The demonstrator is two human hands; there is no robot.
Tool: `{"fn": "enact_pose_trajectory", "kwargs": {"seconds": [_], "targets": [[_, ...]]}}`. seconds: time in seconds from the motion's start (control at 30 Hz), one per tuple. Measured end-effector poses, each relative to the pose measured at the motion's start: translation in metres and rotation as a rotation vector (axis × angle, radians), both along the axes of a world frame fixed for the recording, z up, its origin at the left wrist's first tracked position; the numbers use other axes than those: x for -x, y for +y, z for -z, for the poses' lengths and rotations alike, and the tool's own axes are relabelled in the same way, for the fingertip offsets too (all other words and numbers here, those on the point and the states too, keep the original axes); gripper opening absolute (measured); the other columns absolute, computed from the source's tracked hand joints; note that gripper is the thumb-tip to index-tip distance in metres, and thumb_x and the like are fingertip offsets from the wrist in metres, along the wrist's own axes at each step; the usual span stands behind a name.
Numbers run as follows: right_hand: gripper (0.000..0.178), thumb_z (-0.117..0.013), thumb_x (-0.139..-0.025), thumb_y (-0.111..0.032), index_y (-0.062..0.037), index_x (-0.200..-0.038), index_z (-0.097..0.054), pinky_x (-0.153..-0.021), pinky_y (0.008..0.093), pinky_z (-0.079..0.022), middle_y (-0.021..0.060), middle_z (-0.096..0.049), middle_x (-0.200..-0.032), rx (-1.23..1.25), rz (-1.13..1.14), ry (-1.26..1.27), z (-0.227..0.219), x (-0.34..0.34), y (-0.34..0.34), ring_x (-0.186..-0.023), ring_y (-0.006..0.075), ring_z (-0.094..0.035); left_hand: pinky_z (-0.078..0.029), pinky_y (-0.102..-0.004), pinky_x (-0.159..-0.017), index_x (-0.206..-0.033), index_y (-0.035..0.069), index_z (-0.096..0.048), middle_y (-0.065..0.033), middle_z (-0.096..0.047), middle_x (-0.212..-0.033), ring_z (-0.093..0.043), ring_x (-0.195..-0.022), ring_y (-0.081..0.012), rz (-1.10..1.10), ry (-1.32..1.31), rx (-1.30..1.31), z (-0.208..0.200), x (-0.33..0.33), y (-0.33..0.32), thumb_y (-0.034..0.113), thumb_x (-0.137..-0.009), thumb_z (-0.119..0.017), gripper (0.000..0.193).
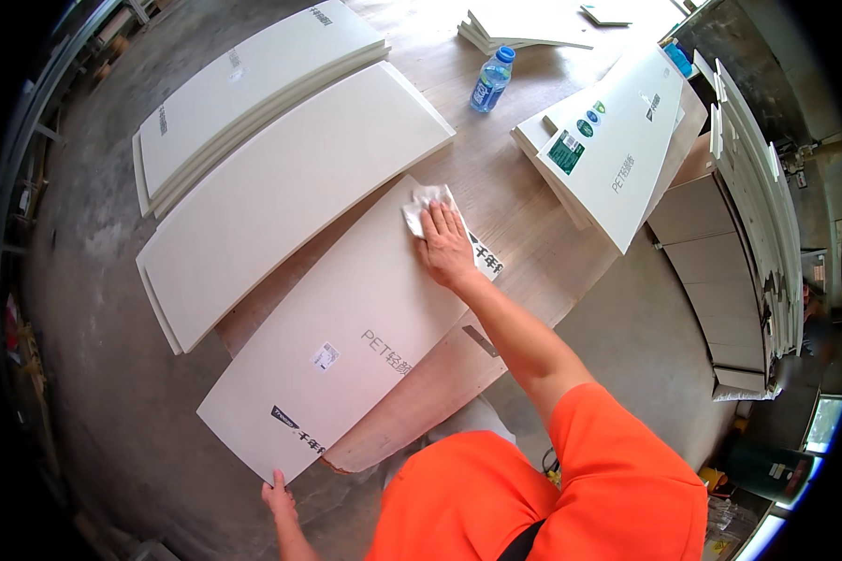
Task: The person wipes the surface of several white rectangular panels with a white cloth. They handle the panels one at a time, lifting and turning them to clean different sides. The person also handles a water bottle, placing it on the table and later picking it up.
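A long white panel with dark printing and a small white label lies before me on the wooden table. My right hand presses a crumpled white cloth against the panel's far end, fingers over the cloth. At the near left corner, my left hand grips the panel's edge, with the thumb on top and the other fingers mostly hidden. The panel's near end juts out past the table.
Stacked white panels lie left of mine, with another stack beyond. A blue-capped bottle stands farther back. Labelled panels lie at the right, and more panels at the far end. A tall stack of boards rises beside the table.
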State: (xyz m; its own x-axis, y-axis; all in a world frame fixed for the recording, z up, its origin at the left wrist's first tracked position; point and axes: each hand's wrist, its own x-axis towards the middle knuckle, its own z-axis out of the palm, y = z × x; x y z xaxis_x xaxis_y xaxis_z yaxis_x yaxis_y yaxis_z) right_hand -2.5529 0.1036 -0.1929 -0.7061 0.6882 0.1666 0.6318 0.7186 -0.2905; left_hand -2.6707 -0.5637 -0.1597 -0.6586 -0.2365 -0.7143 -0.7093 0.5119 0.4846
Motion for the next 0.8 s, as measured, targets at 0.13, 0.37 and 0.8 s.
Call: {"fn": "enact_pose_trajectory", "kwargs": {"seconds": [0.13, 0.37, 0.8], "targets": [[0.060, -0.054, -0.099, -0.025, -0.0012, -0.152, -0.041, -0.125, 0.0445, -0.026, 0.0210, -0.042, -0.159, 0.180, 0.075, 0.036, -0.006, 0.052, 0.058, -0.150, 0.0362, -0.035, -0.020, -0.0249, -0.036, -0.102, 0.011, -0.062, 0.0033, -0.053, -0.069, -0.034, -0.042, -0.0050, 0.024, -0.020, 0.027, -0.002, 0.005, 0.004, 0.040, -0.096, -0.074, 0.032], [0.046, -0.060, -0.092, -0.009, -0.0014, -0.137, -0.058, -0.113, 0.0449, -0.042, 0.0217, -0.056, -0.144, 0.030, 0.159, 0.143, 0.010, -0.132, -0.020, -0.135, 0.0400, -0.052, -0.022, -0.0248, -0.036, -0.099, 0.010, -0.060, 0.0003, -0.054, -0.072, -0.036, -0.043, -0.0063, 0.006, -0.039, 0.041, -0.001, -0.007, 0.000, 0.046, -0.097, -0.071, 0.038], [0.071, -0.038, -0.101, -0.063, -0.0046, -0.095, -0.077, -0.089, 0.0471, -0.052, 0.0229, -0.074, -0.102, 0.537, 0.525, -0.261, -0.074, -0.074, 0.032, -0.102, 0.0392, -0.070, -0.027, -0.0225, -0.038, -0.097, 0.010, -0.058, 0.0007, -0.053, -0.070, -0.040, -0.046, -0.0057, -0.050, 0.111, -0.213, -0.062, -0.012, -0.037, 0.033, -0.103, -0.065, 0.025]]}}
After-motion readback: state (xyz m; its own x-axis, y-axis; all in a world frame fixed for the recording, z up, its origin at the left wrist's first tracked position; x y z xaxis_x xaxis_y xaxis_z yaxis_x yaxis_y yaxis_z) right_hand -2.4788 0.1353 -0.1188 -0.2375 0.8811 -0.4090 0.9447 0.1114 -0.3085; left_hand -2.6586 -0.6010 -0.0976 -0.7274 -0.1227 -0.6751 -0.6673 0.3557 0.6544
